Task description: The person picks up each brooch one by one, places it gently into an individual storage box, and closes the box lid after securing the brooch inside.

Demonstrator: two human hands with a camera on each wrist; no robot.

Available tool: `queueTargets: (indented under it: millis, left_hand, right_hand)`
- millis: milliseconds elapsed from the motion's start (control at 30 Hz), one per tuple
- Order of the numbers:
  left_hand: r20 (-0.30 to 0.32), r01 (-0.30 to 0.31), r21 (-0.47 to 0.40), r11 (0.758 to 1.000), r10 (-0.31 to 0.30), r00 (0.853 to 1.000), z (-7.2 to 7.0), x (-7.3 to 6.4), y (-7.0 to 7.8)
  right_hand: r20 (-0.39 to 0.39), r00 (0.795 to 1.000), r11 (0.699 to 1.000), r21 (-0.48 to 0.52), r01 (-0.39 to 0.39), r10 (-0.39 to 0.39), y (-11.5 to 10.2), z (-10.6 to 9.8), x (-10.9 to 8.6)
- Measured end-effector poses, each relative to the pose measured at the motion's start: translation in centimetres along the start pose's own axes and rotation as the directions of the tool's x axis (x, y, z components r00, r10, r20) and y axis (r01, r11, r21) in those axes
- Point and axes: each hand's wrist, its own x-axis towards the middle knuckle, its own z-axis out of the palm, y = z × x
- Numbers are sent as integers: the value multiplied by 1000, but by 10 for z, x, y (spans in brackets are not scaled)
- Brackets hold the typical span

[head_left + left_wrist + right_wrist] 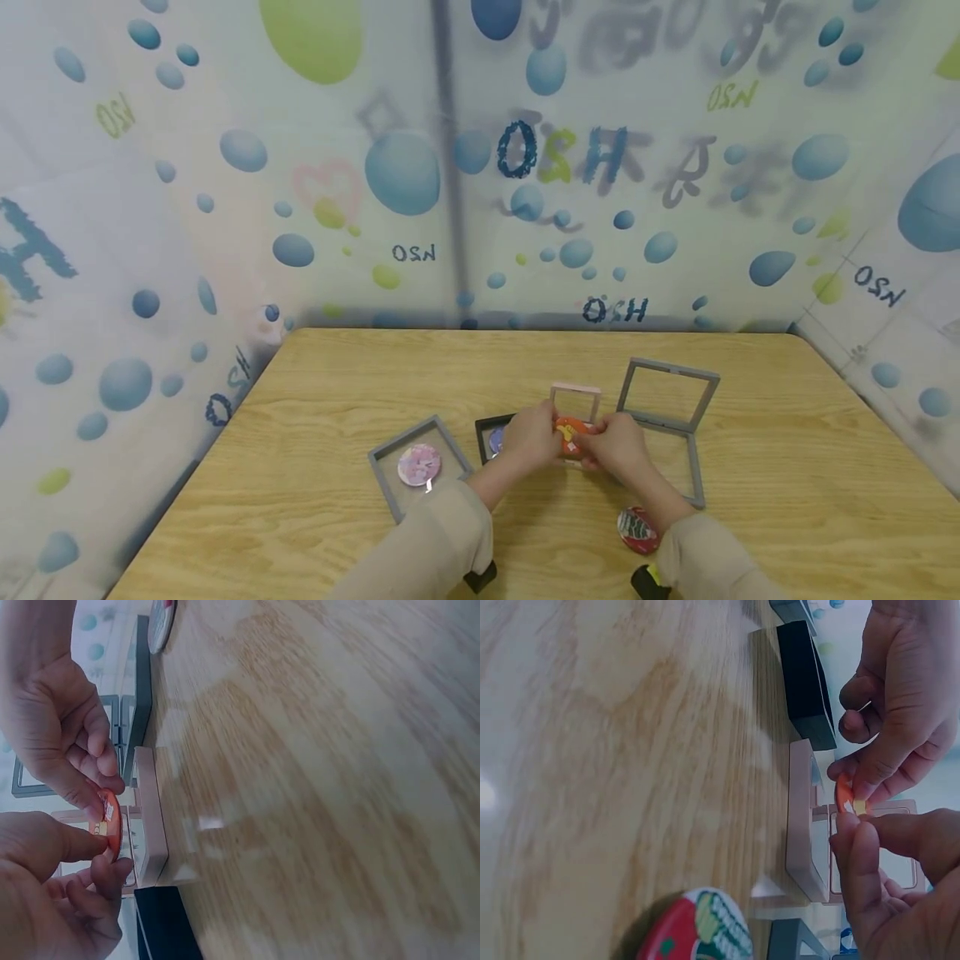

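Observation:
Both hands meet over the pink-framed display case (576, 388), whose lid stands raised at the back. Between them is a round orange badge (572, 435) with a yellow figure on it. My left hand (534, 435) pinches its left edge, while my right hand (618, 446) pinches its right edge. In the left wrist view the badge (112, 821) is tilted over the pink case (154, 832). From the right wrist view, thumbs and fingertips hold the badge (844, 795) edge-on above the case's base; whether it touches the base is hard to tell.
Left of the hands lies a grey case (405, 512) with a pink badge (419, 465). A black case (486, 423) with a bluish badge is partly hidden by the left hand. To the right stands an opened grey case (697, 471). A red badge (637, 531) lies nearer.

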Motion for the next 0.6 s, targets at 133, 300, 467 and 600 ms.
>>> queueTargets:
  millis: [133,300,467,600]
  left_hand:
    - [0,-16,53,998,16,1000,2,2,-2]
    - [-11,-43,129,991,45,999,6,4,-1]
    - [-1,-29,182,983,29,1000,9,6,2]
    - [17,-18,208,978,15,1000,10,7,3]
  right_hand:
    - [7,1000,1000,-18,-5,5,-1,1,3]
    - [6,1000,999,-37,-16,17,1,1,4]
    - [9,1000,999,-49,-12,12,3,1,6]
    - [12,1000,998,-67,-5,6,4,2,7]
